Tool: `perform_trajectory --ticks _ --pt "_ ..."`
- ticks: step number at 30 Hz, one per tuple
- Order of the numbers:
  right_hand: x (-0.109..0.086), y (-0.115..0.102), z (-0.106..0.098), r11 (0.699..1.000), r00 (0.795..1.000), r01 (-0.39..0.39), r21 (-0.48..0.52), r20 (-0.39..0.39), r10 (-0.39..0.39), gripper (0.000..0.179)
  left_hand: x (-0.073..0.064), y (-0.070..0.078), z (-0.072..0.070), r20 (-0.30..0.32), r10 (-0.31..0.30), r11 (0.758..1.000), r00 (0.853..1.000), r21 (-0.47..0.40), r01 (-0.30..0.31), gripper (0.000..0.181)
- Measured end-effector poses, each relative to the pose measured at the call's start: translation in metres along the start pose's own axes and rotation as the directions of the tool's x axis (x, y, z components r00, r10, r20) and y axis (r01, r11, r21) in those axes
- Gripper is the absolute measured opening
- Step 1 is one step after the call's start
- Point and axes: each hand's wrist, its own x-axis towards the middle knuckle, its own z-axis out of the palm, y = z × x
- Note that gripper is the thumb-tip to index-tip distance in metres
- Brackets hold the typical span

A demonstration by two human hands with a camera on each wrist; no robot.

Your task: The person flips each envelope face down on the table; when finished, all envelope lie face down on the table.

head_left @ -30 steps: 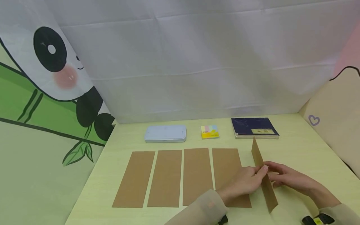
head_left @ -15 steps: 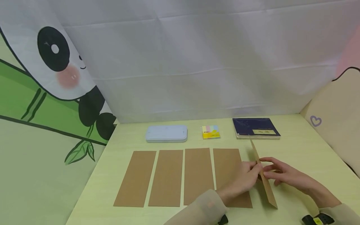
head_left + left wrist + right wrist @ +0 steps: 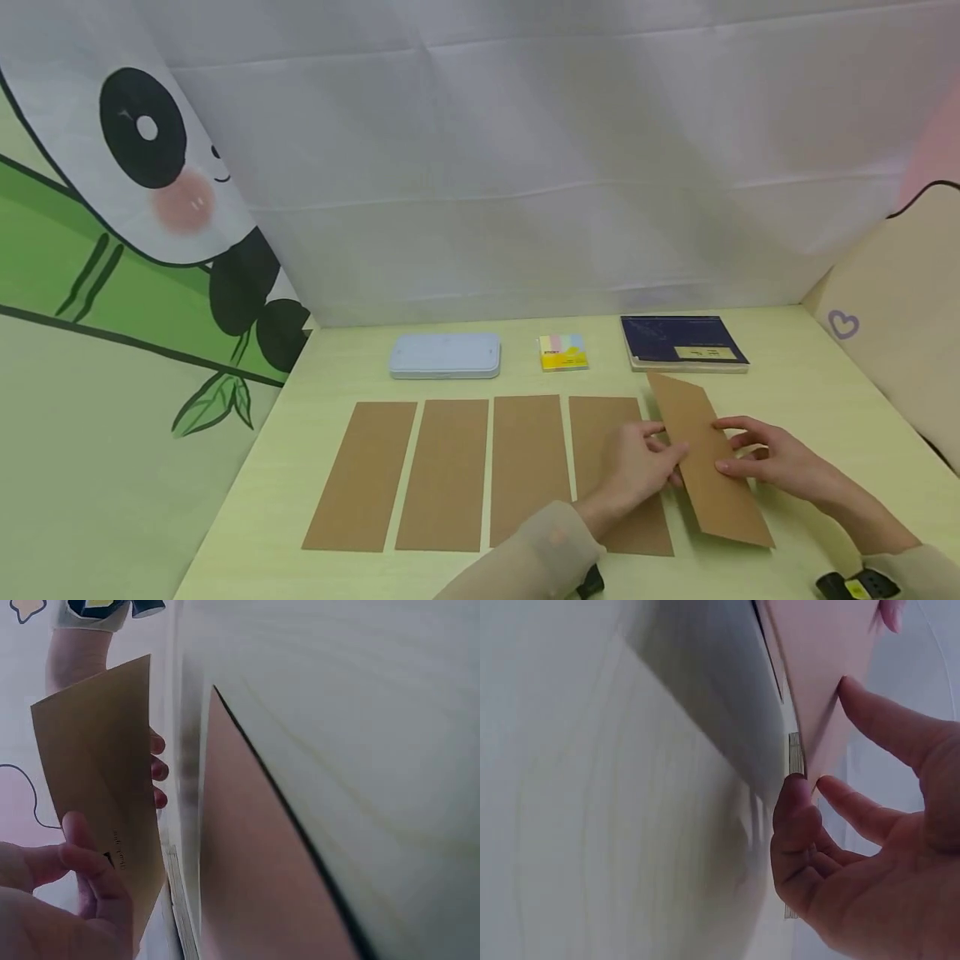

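Note:
A thin brown kraft card (image 3: 708, 458) is held tilted over the right part of the table, its broad face turned up to the head view. My left hand (image 3: 637, 467) pinches it by the left edge. On the right edge, my right hand (image 3: 787, 462) grips it with the thumb on the upper face. In the left wrist view, the underside of the card (image 3: 105, 765) carries small dark print, too blurred to read. Several like cards lie flat in a row to the left, and my left hand and forearm partly cover the nearest flat card (image 3: 600, 425).
Along the back of the table (image 3: 810, 375) lie a pale blue case (image 3: 444, 356), a small pack of sticky notes (image 3: 562, 352) and a dark blue book (image 3: 682, 340). A white sheet (image 3: 525, 183) hangs behind them.
The card has turned from nearly edge-on to a slant, so its broad face now shows. My left hand has shifted slightly left, and the flat cards have stayed in place.

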Motion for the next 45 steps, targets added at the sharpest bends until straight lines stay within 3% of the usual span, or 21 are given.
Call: perform_trajectory --ticks 4,8,13,17,23,29,34,40,45 --pt "0.001 0.004 0.000 0.999 0.999 0.018 -0.033 -0.029 -0.019 0.063 0.002 -0.003 -0.003 -0.016 0.010 0.995 1.000 0.098 -0.009 0.045" --pt "0.002 0.008 0.000 0.998 0.999 0.020 -0.060 -0.049 -0.023 0.063 0.003 -0.006 -0.006 0.027 0.047 0.960 0.999 0.274 -0.053 0.016" --pt "0.004 0.010 0.001 0.993 0.998 0.023 -0.119 -0.060 -0.030 0.063 0.001 -0.009 -0.006 0.114 0.037 0.917 0.993 0.392 -0.079 0.030" --pt "0.007 0.009 0.002 0.983 0.997 0.016 -0.185 -0.073 -0.030 0.066 0.000 -0.010 -0.005 0.119 -0.008 0.909 0.993 0.415 -0.042 0.028" --pt "0.008 0.003 0.006 0.961 0.996 0.030 -0.274 -0.076 -0.053 0.068 0.001 -0.008 -0.004 0.118 -0.076 0.864 0.990 0.504 0.006 0.036" --pt "0.010 0.002 0.005 0.948 0.995 0.048 -0.315 -0.063 -0.072 0.069 0.003 -0.003 -0.004 0.147 -0.147 0.828 0.978 0.560 0.041 0.037" --pt "0.011 0.005 0.005 0.947 0.996 0.051 -0.316 -0.059 -0.073 0.069 0.004 -0.002 -0.004 0.170 -0.138 0.810 0.976 0.586 0.013 0.039" --pt "0.013 0.010 0.004 0.942 0.994 0.059 -0.329 -0.063 -0.084 0.069 0.004 -0.001 -0.004 0.177 -0.145 0.814 0.973 0.580 0.015 0.039" --pt "0.013 0.012 0.005 0.942 0.994 0.064 -0.328 -0.066 -0.090 0.069 0.004 -0.001 -0.004 0.178 -0.139 0.795 0.974 0.606 0.003 0.039"
